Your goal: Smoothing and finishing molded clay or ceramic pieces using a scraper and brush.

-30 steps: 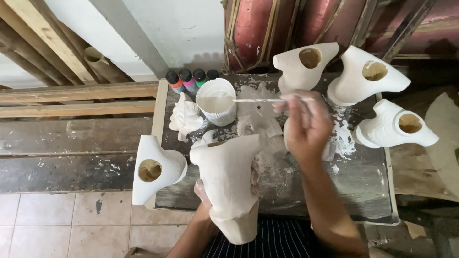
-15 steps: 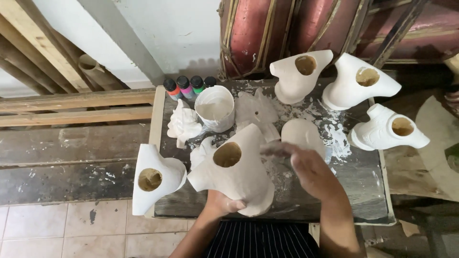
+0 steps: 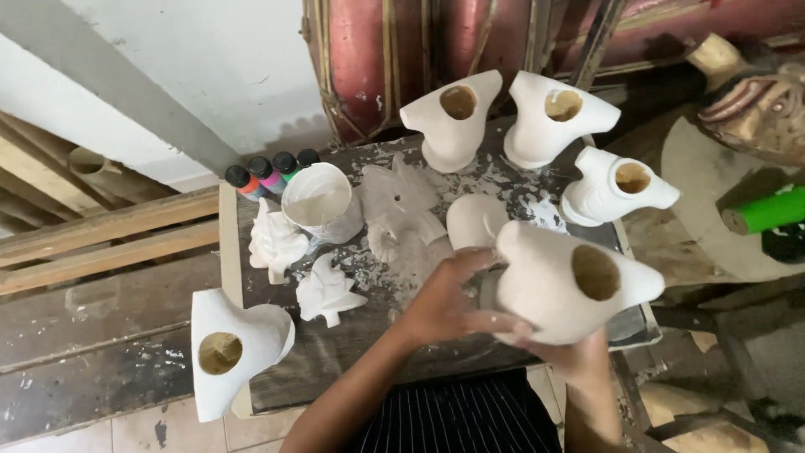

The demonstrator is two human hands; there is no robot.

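Just right of the white paint cup [image 3: 323, 204], over the front right part of the paint-splattered surface [image 3: 352, 344], both hands have a white hollow mask-like casting [image 3: 558, 281] lifted up, its round opening facing the camera. Left hand [image 3: 440, 302] has its fingers [image 3: 495, 321] wrapped over the casting's near side, and the right hand [image 3: 579, 356] cups it from underneath, mostly hidden, so both are closed on it. Behind the cup sit four small paint bottles [image 3: 272, 172], further right three more white castings [image 3: 537, 113] stand, and another white casting [image 3: 231, 344] sits front-left.
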